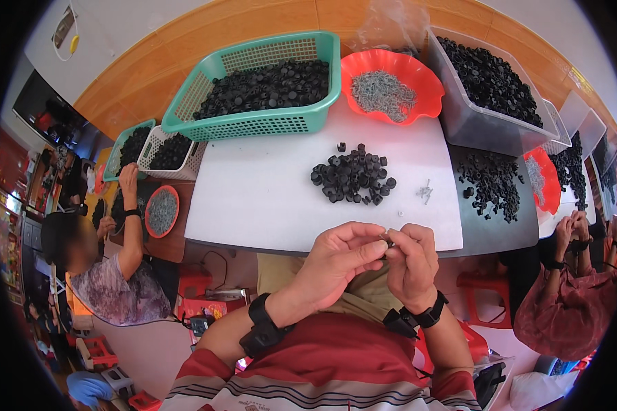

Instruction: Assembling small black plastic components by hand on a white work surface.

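Observation:
In front of my chest, just off the table's near edge, my hands meet fingertip to fingertip. A small black plastic part (389, 241) shows between them, mostly covered by fingers. My left hand (336, 264) pinches it between thumb and fingers. My right hand (413, 267) is closed at the same spot; what its fingertips hold is hidden. Beyond the hands, a pile of black plastic knobs (353, 175) lies on the white table mat (253, 178). A few loose screws (425, 192) lie to its right.
At the back stand a green basket (253, 125) of black parts, a red bowl (428, 103) of screws and a clear bin (483, 133). Small black pieces (490, 181) cover the dark board at right. Co-workers sit left (120, 288) and right (562, 308).

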{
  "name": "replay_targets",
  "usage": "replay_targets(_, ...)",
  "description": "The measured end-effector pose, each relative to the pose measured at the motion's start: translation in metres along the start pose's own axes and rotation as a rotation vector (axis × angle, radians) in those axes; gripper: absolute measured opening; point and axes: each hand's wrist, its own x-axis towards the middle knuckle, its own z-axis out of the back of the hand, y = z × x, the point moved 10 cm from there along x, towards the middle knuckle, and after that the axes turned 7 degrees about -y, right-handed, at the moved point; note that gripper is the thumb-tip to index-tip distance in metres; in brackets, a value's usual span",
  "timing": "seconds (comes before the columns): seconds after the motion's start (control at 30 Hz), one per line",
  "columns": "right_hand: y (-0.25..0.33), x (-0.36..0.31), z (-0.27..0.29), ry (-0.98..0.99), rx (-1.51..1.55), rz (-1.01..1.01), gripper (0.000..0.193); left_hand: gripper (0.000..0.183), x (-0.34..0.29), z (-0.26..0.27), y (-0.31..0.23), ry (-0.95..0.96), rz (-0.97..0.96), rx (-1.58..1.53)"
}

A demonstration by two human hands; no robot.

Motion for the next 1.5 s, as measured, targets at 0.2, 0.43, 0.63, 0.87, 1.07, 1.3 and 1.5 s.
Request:
replay_targets(0.2, 0.002, 0.001, 0.003, -0.044, -0.007, -0.001, 0.029, 0.021, 0.002, 0.001, -0.001, 0.005, -0.013, -0.034)
replay_targets(0.43, -0.003, 0.001, 0.0, -0.028, 0.012, -0.012, 0.027, 0.021, 0.004, 0.001, -0.002, -0.005, -0.017, -0.006)
replay_targets(0.63, -0.004, 0.0, 0.002, -0.011, 0.013, 0.011, 0.029, 0.021, 0.004, -0.002, -0.004, -0.028, -0.022, 0.042)
replay_targets(0.87, -0.02, -0.005, 0.015, -0.078, 0.015, -0.109, 0.026, 0.022, -0.003, -0.026, -0.061, -0.235, -0.835, 1.158)
replay_targets(1.07, -0.03, -0.007, 0.026, -0.127, 0.045, -0.185, 0.024, 0.023, 0.005, -0.063, -0.064, -0.12, -1.289, 1.702)
replay_targets(1.3, -0.033, -0.012, 0.029, -0.129, 0.059, -0.201, 0.024, 0.028, 0.017, -0.065, -0.055, -0.013, -1.295, 1.82)
replay_targets(1.5, -0.036, -0.013, 0.031, -0.126, 0.066, -0.214, 0.024, 0.032, 0.024, -0.068, -0.055, 0.038, -1.242, 1.948)
